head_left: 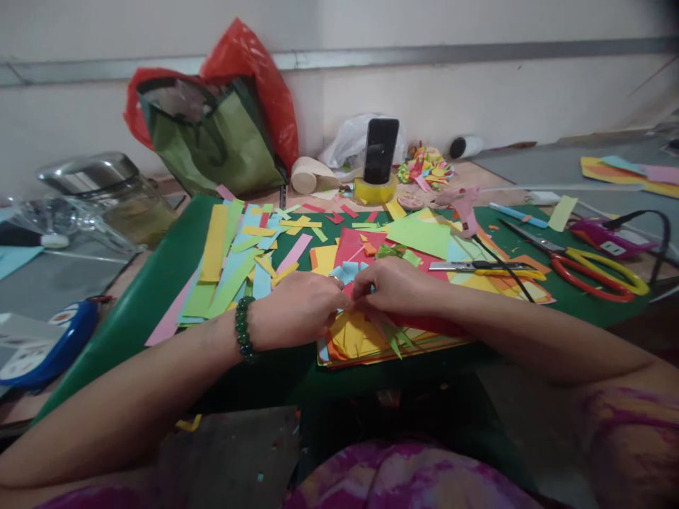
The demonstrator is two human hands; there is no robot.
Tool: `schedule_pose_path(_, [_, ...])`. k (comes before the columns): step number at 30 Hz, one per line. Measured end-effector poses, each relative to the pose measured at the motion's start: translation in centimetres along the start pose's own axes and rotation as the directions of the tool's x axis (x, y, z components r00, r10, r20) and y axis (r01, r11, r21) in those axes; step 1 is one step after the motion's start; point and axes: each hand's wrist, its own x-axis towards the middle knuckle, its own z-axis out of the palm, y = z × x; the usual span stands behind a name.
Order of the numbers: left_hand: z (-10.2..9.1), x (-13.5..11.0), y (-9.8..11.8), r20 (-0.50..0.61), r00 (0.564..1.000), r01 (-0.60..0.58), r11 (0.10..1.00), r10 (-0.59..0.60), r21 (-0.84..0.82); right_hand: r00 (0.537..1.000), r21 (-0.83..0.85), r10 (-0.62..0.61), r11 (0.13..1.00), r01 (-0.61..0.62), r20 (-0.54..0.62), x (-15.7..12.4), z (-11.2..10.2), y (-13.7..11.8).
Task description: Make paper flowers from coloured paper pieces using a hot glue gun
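Note:
My left hand [300, 309], with a green bead bracelet above it, is closed over the middle of the table. Close against it, my right hand [395, 286] has its fingers bent in a pinch. Fringed coloured paper strips [393, 336], green and yellow among them, poke out below and around the fingers, which hide most of what they grip. Beneath both hands lies a stack of coloured paper sheets [366, 350]. A light blue paper piece [347, 271] shows just beyond the fingertips. Right of my right hand rests a utility knife [477, 266] on the papers.
Cut paper strips [233, 247] lie left on the green mat [159, 276]. To the right are scissors [583, 265] and a pink glue gun [467, 212]. A phone [380, 148] stands in a tape roll [374, 191]. A glass jar [132, 205] and green bag [223, 148] stand back left.

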Motion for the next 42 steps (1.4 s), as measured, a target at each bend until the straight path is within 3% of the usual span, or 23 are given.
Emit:
schedule_pose_path(10, [0.4, 0.0, 0.1, 0.012, 1.0, -0.023, 0.999, 0.023, 0.027, 0.998, -0.026, -0.058, 0.998, 0.058, -0.019, 0.4, 0.2, 0.4])
schedule_pose_path(15, [0.5, -0.1, 0.0, 0.014, 1.0, -0.028, 0.998, 0.027, 0.053, 0.969, 0.029, -0.185, 0.981, 0.193, -0.163, 0.1, -0.6, 1.3])
schedule_pose_path(19, [0.1, -0.3, -0.1, 0.003, 1.0, -0.027, 0.999, 0.027, 0.018, 0.935, 0.042, -0.295, 0.95, 0.309, -0.199, -0.1, -1.3, 2.2])
schedule_pose_path(25, [-0.3, -0.3, 0.0, 0.012, 1.0, -0.005, 0.999, 0.005, 0.05, 0.938, 0.006, -0.307, 0.95, 0.312, -0.158, -0.3, -1.6, 2.6])
schedule_pose_path(30, [0.3, 0.0, 0.0, 0.015, 1.0, -0.018, 0.997, 0.017, 0.072, 0.932, -0.061, -0.363, 0.93, 0.362, -0.013, -0.6, -1.7, 2.3])
schedule_pose_path(38, [0.6, 0.0, 0.3, 0.023, 1.0, -0.012, 0.999, 0.011, 0.049, 0.915, -0.189, -0.402, 0.896, 0.402, 0.038, -0.8, -1.8, 2.1])
schedule_pose_path(42, [0.6, 0.1, 0.3, 0.044, 0.999, -0.004, 0.998, 0.002, 0.055, 0.925, -0.25, -0.367, 0.89, 0.38, 0.102, -0.8, -1.8, 1.7])
